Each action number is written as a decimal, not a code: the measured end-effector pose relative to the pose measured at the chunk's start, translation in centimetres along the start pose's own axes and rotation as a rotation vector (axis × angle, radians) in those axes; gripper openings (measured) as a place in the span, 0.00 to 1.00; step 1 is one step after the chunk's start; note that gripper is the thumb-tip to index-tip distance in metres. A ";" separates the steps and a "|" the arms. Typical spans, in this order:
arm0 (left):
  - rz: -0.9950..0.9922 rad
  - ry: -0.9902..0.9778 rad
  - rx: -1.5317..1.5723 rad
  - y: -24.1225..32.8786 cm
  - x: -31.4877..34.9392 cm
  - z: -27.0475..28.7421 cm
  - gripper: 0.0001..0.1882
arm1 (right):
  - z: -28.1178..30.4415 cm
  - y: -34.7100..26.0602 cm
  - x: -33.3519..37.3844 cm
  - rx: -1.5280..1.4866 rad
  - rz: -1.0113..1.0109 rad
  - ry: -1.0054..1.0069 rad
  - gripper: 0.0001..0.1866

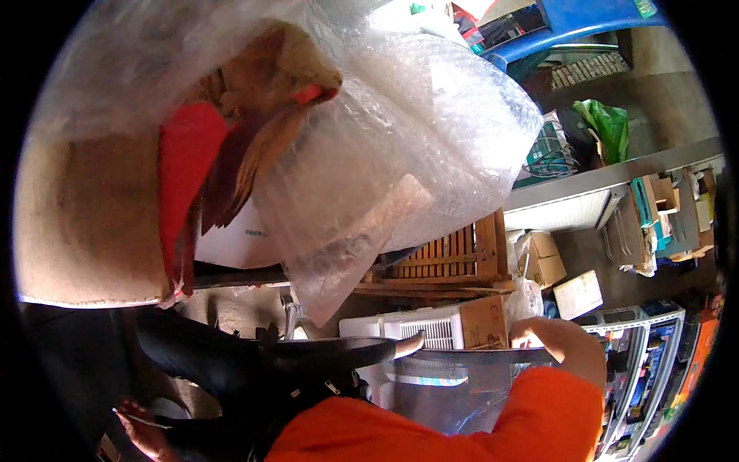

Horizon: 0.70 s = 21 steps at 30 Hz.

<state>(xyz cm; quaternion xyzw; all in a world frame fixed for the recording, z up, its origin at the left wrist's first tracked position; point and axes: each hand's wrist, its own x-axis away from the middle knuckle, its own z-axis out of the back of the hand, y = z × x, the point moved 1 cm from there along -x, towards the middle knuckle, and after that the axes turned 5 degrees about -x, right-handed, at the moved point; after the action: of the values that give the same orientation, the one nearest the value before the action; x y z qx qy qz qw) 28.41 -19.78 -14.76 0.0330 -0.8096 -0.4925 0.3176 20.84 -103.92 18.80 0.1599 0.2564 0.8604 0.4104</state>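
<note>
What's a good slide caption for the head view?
Translucent bubble wrap fills much of the upper view, above a slatted wooden frame and an orange-sleeved arm.

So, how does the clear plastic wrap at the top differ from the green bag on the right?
The clear plastic wrap is see-through and whitish; the green bag looks opaque and bright green. The wrap spreads across much of the view, while the bag fills only a small patch. Both look creased and shiny.
</note>
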 end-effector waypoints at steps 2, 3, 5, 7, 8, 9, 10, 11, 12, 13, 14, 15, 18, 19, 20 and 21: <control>-0.100 -0.027 -0.172 -1.7 -0.1 3.4 0.26 | -0.1 -0.4 0.7 -0.012 0.001 0.015 0.14; -0.072 -0.087 -0.088 -2.0 -0.5 4.1 0.25 | -0.2 -0.5 1.3 -0.017 0.002 0.021 0.15; -0.007 -0.199 0.093 -1.1 -1.0 3.2 0.22 | 0.5 -0.8 2.3 -0.015 0.011 0.045 0.15; 0.027 -0.311 0.272 0.1 -1.4 1.8 0.19 | 0.2 -1.0 2.7 -0.039 0.022 0.070 0.15; 0.031 -0.295 0.299 0.0 -1.6 2.2 0.18 | 0.2 -1.2 3.0 -0.050 0.025 0.083 0.15; 0.035 -0.280 0.324 0.1 -1.9 2.5 0.18 | 0.3 -1.4 3.4 -0.058 0.033 0.097 0.16; 0.030 -0.190 0.288 -0.2 -2.3 3.0 0.19 | 0.4 -1.3 4.2 -0.063 0.031 0.106 0.16; 0.012 -0.119 0.229 -0.7 -2.4 3.4 0.20 | 0.5 -1.5 4.7 -0.070 0.038 0.122 0.16; -0.003 -0.044 0.170 -1.2 -2.4 3.9 0.20 | 0.9 -1.6 4.5 -0.072 0.053 0.146 0.16; -0.033 0.012 0.081 -1.2 -2.3 3.6 0.21 | 0.9 -1.9 4.7 -0.086 0.064 0.163 0.16; -0.008 0.008 0.123 -1.3 -2.2 3.3 0.20 | 1.1 -2.0 4.4 -0.096 0.080 0.176 0.17; 0.017 0.000 0.159 -1.0 -2.1 2.8 0.19 | 1.2 -2.3 4.5 -0.092 0.084 0.178 0.17; 0.054 -0.009 0.162 -0.5 -2.2 0.4 0.18 | 1.9 -2.4 3.7 -0.051 0.094 0.122 0.15; 0.042 -0.010 0.115 -0.2 -1.7 -1.1 0.18 | 2.2 -2.4 3.6 -0.017 0.104 0.087 0.15; 0.004 0.010 0.064 0.8 -0.1 -2.7 0.18 | 2.6 -3.7 2.0 0.018 0.164 0.045 0.14; 0.017 0.012 0.166 0.7 0.5 -3.6 0.16 | 3.4 -4.5 1.0 0.075 0.224 -0.005 0.14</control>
<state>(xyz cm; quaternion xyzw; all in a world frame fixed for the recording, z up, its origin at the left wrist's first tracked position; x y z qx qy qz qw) 30.17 -22.44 -12.82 0.0552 -0.8461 -0.4205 0.3227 24.70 -99.69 19.11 0.2051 0.2679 0.8903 0.3059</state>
